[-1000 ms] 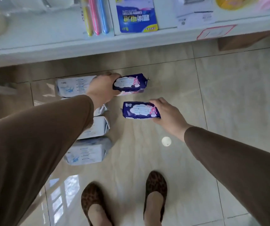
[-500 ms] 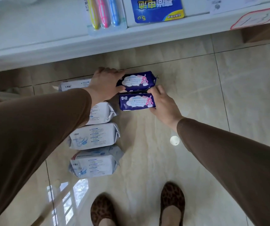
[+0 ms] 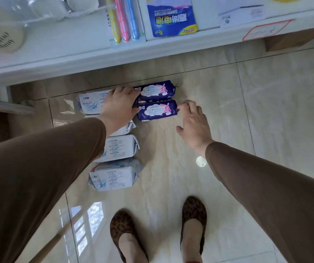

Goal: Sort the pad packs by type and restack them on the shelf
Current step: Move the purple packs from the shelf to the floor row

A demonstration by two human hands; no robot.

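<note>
open-fingered, right hand (image 3: 194, 122) hovers beside near purple pack (image 3: 157, 110); left hand (image 3: 119, 107) presses far purple pack (image 3: 155, 90).

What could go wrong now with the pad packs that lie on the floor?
The two dark blue plastic pad packs lie side by side on the glossy beige floor tiles; a nudge from the left hand may slide them apart. The open right hand could knock the nearer one askew. The row of pale white-blue pad packs lies close to the leopard-print shoes, so a step forward might kick it.
</note>
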